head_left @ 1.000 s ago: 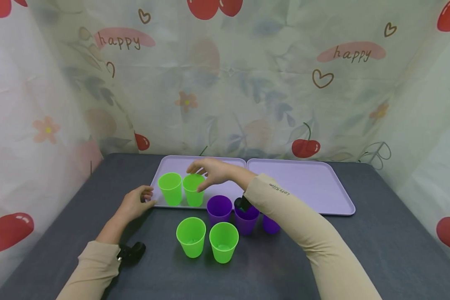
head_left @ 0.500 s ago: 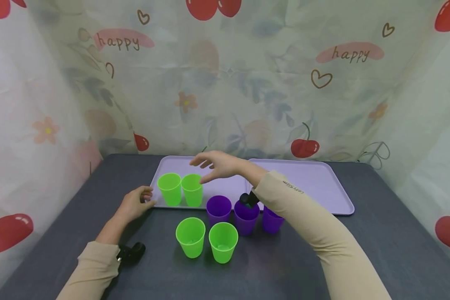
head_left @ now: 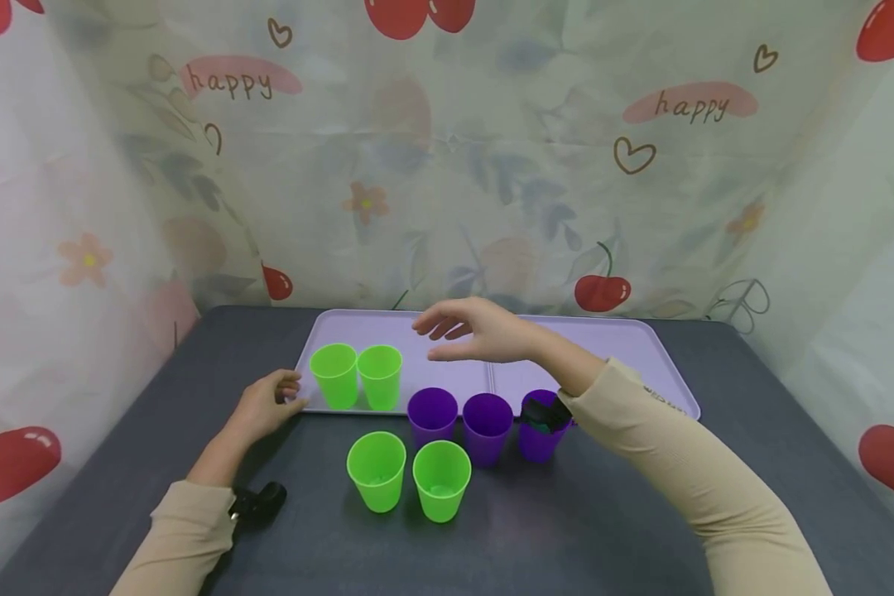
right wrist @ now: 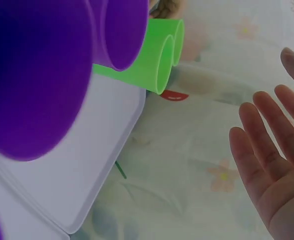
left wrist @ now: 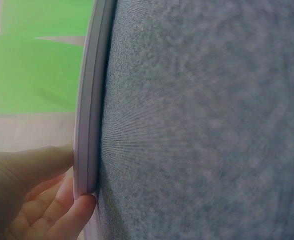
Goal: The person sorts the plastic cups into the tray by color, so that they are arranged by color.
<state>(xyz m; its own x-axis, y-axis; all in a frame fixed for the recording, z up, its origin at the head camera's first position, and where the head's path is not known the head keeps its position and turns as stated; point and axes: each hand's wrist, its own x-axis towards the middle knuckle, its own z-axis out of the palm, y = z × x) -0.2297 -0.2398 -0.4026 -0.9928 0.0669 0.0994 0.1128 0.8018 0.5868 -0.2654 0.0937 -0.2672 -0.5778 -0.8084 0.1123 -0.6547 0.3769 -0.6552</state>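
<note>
At the front left corner of the left lilac tray [head_left: 439, 370], my left hand [head_left: 262, 407] grips the edge; in the left wrist view its thumb and a finger [left wrist: 79, 212] bear on the tray's rim [left wrist: 88, 110]. Two green cups [head_left: 334, 377] [head_left: 380, 378] stand upright side by side in that tray. My right hand [head_left: 487, 331] hovers over the trays' inner ends, right of those cups, fingers extended and holding nothing. The right wrist view also shows that hand [right wrist: 276, 160] with fingers spread.
Three purple cups [head_left: 432, 418] [head_left: 487, 429] [head_left: 540, 443] stand along the trays' front edge, the rightmost partly behind my wrist camera. Two green cups [head_left: 377, 472] [head_left: 442, 482] stand nearer on the dark table [head_left: 566, 530]. A second lilac tray [head_left: 611, 348] adjoins on the right.
My right hand has moved right, away from the second green cup in the left tray, over the past second. My left hand has stayed at the tray corner.
</note>
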